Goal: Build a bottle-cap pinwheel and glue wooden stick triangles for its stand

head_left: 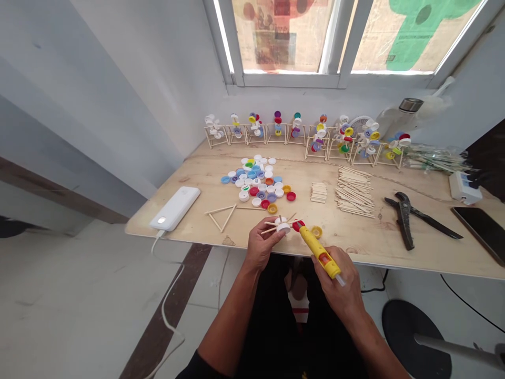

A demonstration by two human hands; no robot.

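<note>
Head view: left hand [260,243] pinches a white, round plastic cap [283,228] between thumb and fingers; thin wooden spokes [269,230] radiate from it. Position: near the front edge of the table [379,239], pale wood with visible knots. Right hand [342,276] closed round a glue gun [314,245], yellow, tubular; translucent rod [341,281] protrudes from its rear end. Gun tip points at the cap, just beside it; contact cannot be told. Red disc [299,226] at the tip; cannot tell whether attached.

Beyond the hands: loose heap of glossy bottle tops [256,182], mixed colours. Left of it, nearer the edge, a flat triangle [230,219] of slim sticks. Right: short sticks [319,192] in a neat block, then a rougher pile of long sticks [355,192]. Dark metal pliers [405,218] lie further right, handles spread.
</note>
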